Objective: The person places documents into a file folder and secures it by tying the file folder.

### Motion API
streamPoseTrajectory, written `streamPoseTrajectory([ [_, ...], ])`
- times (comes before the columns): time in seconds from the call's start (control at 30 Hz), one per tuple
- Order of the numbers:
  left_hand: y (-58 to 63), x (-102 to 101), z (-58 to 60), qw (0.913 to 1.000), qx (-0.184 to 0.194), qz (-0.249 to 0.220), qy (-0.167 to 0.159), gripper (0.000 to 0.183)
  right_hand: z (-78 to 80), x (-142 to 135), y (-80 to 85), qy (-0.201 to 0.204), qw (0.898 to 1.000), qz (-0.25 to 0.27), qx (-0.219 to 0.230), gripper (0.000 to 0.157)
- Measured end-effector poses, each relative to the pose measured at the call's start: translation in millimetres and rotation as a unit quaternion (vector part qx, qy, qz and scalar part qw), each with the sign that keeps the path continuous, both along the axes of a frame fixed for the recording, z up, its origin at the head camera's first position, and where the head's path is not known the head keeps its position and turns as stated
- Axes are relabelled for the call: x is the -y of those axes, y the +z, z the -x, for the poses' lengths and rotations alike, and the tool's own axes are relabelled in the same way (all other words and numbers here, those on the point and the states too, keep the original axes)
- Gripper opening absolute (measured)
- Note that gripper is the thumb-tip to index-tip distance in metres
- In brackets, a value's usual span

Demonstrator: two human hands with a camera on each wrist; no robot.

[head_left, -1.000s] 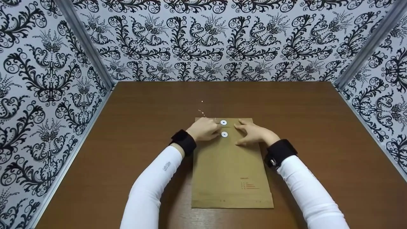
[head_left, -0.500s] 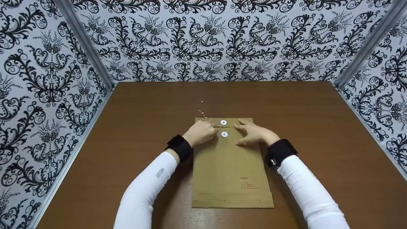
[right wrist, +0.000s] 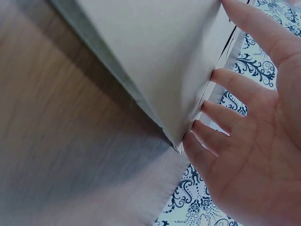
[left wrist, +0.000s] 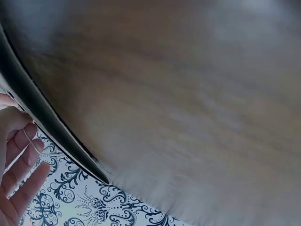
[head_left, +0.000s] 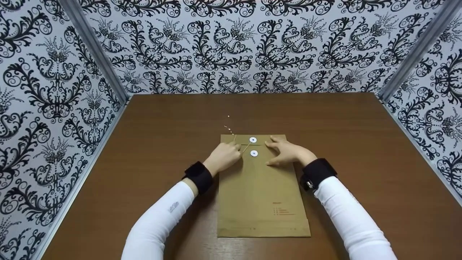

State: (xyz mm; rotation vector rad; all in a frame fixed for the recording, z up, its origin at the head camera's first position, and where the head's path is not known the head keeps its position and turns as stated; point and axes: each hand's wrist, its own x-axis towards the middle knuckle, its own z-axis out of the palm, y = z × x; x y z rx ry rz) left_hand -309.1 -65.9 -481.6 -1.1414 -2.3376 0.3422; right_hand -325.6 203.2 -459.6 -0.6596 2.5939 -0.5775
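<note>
A brown paper document envelope (head_left: 261, 187) lies flat on the table, flap at the far end. Two white round buttons sit one above the other: the upper button (head_left: 253, 139) on the flap, the lower button (head_left: 254, 153) just below it. From the upper button a thin string (head_left: 246, 148) runs down to my left hand (head_left: 224, 156), which pinches it over the envelope's left side; the left wrist view shows the string (left wrist: 28, 137) at the fingers. With spread fingers my right hand (head_left: 288, 151) rests on the envelope's upper right. In the right wrist view, its fingertips touch the envelope (right wrist: 155, 56).
The brown wooden table (head_left: 173, 119) extends around the envelope on all sides. Patterned black-and-white walls (head_left: 231, 47) enclose it at the back and both sides. Small white specks (head_left: 229, 128) show on the table beyond the envelope's top left.
My left hand has moved left and slightly toward me, drawing the string out from the upper button. My right hand and the envelope have stayed in place.
</note>
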Motion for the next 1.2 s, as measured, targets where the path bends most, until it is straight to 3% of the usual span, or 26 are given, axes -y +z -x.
streamPoseTrajectory([
  [0.27, -0.7, 1, -10.7, 0.9997, -0.023, 0.012, -0.005, 0.018, -1.1, 1, -0.1, -0.004, 1.0, -0.012, 0.003, 0.085],
  [0.63, -4.5, 1, -36.0, 0.9985, -0.041, 0.02, -0.03, 0.019, -0.3, 0, -0.5, -0.006, 1.0, -0.01, -0.002, 0.086],
  [0.87, -2.3, -1, -50.0, 0.9953, -0.076, 0.044, -0.042, 0.018, -0.4, -1, -1.8, -0.006, 1.0, -0.005, 0.0, 0.086],
  [1.2, -6.4, -15, -56.6, 0.9873, -0.133, 0.046, -0.075, 0.016, -0.7, 1, -1.6, -0.002, 1.0, -0.022, -0.013, 0.085],
])
